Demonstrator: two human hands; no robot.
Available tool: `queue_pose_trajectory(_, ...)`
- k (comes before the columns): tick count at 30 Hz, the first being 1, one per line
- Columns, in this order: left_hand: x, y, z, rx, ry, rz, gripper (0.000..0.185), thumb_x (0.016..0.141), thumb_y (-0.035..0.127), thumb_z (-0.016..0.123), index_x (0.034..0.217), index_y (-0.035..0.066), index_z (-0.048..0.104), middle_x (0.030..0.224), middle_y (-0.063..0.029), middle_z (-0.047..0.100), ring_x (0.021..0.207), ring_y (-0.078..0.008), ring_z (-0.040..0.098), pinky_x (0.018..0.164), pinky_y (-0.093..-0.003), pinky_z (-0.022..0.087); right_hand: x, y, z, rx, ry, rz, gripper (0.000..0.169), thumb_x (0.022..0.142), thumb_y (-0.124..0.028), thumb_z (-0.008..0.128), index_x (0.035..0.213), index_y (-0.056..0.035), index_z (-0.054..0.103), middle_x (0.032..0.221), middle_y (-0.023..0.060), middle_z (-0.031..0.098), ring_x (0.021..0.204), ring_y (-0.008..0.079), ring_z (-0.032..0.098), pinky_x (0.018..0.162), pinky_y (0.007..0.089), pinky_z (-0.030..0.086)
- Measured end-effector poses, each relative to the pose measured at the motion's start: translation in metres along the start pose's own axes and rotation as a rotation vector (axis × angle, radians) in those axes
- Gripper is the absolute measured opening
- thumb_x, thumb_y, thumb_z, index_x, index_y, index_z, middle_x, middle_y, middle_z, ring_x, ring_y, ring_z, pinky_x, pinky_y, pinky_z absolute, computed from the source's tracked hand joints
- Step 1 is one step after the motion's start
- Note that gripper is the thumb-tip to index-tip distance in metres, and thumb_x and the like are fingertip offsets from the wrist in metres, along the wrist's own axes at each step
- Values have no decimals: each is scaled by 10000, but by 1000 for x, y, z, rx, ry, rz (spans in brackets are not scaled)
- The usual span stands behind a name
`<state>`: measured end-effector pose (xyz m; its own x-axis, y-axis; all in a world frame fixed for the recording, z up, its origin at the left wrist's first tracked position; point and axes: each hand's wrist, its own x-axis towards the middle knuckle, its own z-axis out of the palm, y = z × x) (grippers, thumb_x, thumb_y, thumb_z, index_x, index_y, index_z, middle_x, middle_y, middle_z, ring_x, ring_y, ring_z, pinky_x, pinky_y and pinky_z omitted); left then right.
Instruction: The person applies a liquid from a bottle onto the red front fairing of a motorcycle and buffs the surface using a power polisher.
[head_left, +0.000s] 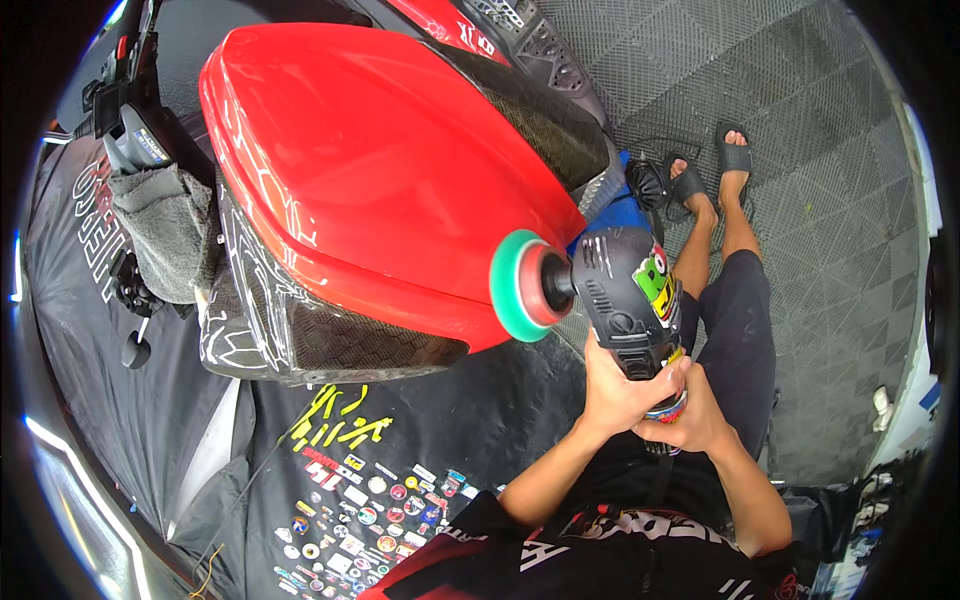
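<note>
A black power polisher (619, 307) with a green foam pad (517, 285) is held in both hands. My left hand (626, 390) wraps the body just behind the head, and my right hand (694, 412) grips it too; which part each set of fingers covers is partly hidden. The pad is at the narrow near end of a glossy red motorcycle body panel (375, 172); whether it touches cannot be told. Patterned dark carbon-look side panels (375, 341) flank the red surface.
A grey towel (169, 232) hangs over a black part at the left. Stickers (375, 517) cover part of a black sheet (517, 405). Grey floor tiles (817, 187) lie at the right, and a blue object (619, 214) stands below the panel's right edge.
</note>
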<state>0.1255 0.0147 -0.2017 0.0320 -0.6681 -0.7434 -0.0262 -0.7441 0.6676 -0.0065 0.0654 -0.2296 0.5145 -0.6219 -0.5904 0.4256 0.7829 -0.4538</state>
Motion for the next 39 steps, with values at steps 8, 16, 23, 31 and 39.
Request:
queue_pose_trajectory(8, 47, 103, -5, -14, -108, 275, 454, 776, 160, 773, 1130, -59, 592, 1009, -159, 673, 910, -248, 684, 815, -385, 567, 57, -104, 17, -233, -1, -330, 643, 662, -94, 824, 1219, 68, 546, 1073, 140, 693, 961, 157, 665, 871, 330, 522)
queue_pose_trajectory(16, 20, 34, 4, -32, -50, 66, 450, 745, 52, 823, 1108, -11, 563, 917, -66, 683, 792, -134, 679, 739, -308, 570, 18, -47, 10, -33, 93, -103, 684, 676, -77, 821, 1270, 49, 508, 1009, 87, 674, 926, 160, 658, 865, 324, 523)
queue_pose_trajectory(23, 32, 35, -3, 201, 73, 96, 625, 699, 86, 895, 1192, -7, 523, 877, -66, 663, 753, -165, 657, 674, -331, 573, 25, -42, 12, -39, 111, -85, 497, 714, -135, 832, 1134, 15, 613, 1002, 87, 684, 932, 159, 662, 851, 336, 527)
queue_pose_trajectory(31, 34, 72, -34, 75, 84, 136, 615, 848, 235, 722, 1314, -82, 477, 1129, -200, 618, 971, -269, 638, 848, -402, 561, 46, -86, 32, -166, 114, -332, 741, 607, -305, 849, 1163, 88, 555, 916, 186, 684, 800, 266, 667, 720, 364, 526)
queue_pose_trajectory(39, 8, -24, -33, 180, 214, 132, 812, 624, 51, 893, 1326, -32, 493, 1218, -150, 606, 1058, -253, 640, 924, -410, 551, 20, -30, -22, 88, 20, -146, 1086, 752, -421, 882, 1531, -15, 242, 1364, 161, 477, 1203, 268, 538, 899, 422, 530)
